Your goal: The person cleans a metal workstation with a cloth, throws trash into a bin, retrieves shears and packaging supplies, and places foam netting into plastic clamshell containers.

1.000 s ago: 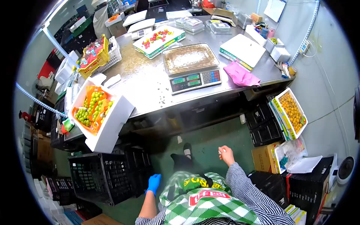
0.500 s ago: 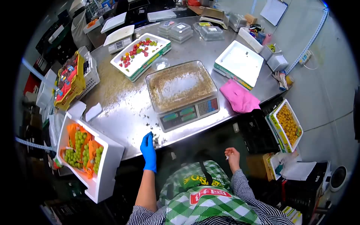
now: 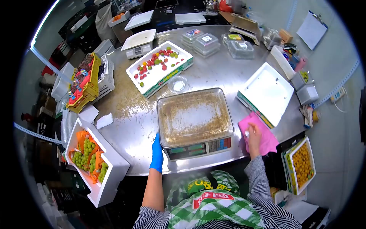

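My left hand (image 3: 156, 154), in a blue glove, is against the left front corner of the weighing scale (image 3: 194, 116), its fingers stretched along the side and partly seen edge-on. A worn, brown-stained metal pan tops the scale, with displays and keys along its front. Bare, my right hand (image 3: 254, 140) is over the pink cloth (image 3: 267, 133) just right of the scale. Its fingers are curled in, and a small white piece, too small to name, shows between them. Whether those fingers also touch the cloth I cannot tell.
Behind the scale are a foam tray of mixed small fruits (image 3: 158, 68) and clear plastic boxes (image 3: 206, 44). A white foam tray (image 3: 267, 91) is at right. Green grapes fill a foam box (image 3: 116, 170) at front left. Yellow fruit sits in a box (image 3: 303, 164) at lower right.
My right hand has moved forward from beside my apron to the pink cloth. My left hand has come up against the scale. Most dark crumbs near it no longer show. The view has shifted.
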`<move>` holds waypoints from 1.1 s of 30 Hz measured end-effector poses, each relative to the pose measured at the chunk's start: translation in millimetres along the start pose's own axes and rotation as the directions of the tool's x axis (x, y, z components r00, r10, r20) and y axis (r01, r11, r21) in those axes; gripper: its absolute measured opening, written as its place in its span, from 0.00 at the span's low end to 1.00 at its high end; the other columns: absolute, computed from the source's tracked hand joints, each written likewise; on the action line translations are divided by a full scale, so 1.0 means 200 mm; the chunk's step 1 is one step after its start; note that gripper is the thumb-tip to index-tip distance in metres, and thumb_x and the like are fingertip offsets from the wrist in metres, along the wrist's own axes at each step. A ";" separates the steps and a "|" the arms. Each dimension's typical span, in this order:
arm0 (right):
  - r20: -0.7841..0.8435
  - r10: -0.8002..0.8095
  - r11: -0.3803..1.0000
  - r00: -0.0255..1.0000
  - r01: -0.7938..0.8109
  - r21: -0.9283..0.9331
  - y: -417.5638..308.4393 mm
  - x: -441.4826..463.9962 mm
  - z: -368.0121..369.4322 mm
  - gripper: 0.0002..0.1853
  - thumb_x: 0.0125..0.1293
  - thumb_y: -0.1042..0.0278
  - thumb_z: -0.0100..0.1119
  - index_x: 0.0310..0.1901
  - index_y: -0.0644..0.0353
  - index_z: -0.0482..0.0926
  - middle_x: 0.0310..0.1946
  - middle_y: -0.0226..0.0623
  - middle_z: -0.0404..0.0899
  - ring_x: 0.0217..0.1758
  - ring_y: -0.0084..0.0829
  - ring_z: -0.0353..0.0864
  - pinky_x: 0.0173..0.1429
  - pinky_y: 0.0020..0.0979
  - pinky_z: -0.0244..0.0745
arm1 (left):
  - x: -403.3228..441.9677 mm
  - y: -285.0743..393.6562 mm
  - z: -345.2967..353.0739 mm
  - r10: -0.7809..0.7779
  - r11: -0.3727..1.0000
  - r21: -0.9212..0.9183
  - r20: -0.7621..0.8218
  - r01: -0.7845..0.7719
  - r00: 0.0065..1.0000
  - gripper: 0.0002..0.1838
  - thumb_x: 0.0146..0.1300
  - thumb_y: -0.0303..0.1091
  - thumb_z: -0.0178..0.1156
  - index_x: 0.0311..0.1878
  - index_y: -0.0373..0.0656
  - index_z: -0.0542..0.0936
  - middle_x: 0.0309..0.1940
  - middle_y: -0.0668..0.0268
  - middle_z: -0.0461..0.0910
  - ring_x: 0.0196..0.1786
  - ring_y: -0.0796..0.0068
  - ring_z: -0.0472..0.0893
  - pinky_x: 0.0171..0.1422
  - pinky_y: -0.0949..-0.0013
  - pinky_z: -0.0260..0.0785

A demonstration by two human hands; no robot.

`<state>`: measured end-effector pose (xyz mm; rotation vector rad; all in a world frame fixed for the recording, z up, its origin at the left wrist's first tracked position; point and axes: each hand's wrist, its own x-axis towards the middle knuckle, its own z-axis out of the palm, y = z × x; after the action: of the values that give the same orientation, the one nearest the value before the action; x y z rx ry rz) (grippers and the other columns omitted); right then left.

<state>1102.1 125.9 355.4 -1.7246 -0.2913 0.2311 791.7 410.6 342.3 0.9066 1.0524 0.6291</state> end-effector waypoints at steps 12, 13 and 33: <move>0.790 -0.113 0.782 0.603 0.545 -0.304 -0.39 1.15 1.23 0.23 0.61 0.50 0.59 0.43 0.66 0.80 0.30 0.43 0.83 0.26 0.33 0.80 0.33 0.33 0.74 | -0.10 -0.26 -0.06 0.008 1.000 -0.002 -0.206 -0.009 0.978 0.30 0.73 0.54 0.41 0.63 0.37 0.70 0.59 0.63 0.74 0.62 0.73 0.71 0.69 0.68 0.57; 0.834 -0.010 0.770 0.552 0.536 -0.346 -0.33 1.19 1.35 0.26 0.61 0.46 0.58 0.43 0.68 0.80 0.30 0.42 0.83 0.21 0.30 0.78 0.26 0.32 0.73 | -0.12 -0.29 -0.06 -0.033 0.999 0.017 -0.252 0.038 0.967 0.29 0.73 0.53 0.41 0.63 0.37 0.71 0.59 0.63 0.74 0.62 0.73 0.71 0.69 0.68 0.58; 0.489 0.034 0.994 0.872 -0.080 0.074 -0.41 1.19 0.85 0.11 0.64 0.65 0.53 0.42 0.64 0.76 0.24 0.33 0.75 0.18 0.21 0.67 0.21 0.26 0.62 | -0.30 -0.22 0.27 0.095 0.981 -0.126 -0.342 -0.146 0.935 0.28 0.73 0.52 0.43 0.63 0.38 0.69 0.55 0.66 0.71 0.58 0.75 0.67 0.66 0.69 0.56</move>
<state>1268.6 374.3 409.4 -1.5641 -0.5903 0.7198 819.2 323.1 342.8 0.7505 1.2394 0.9784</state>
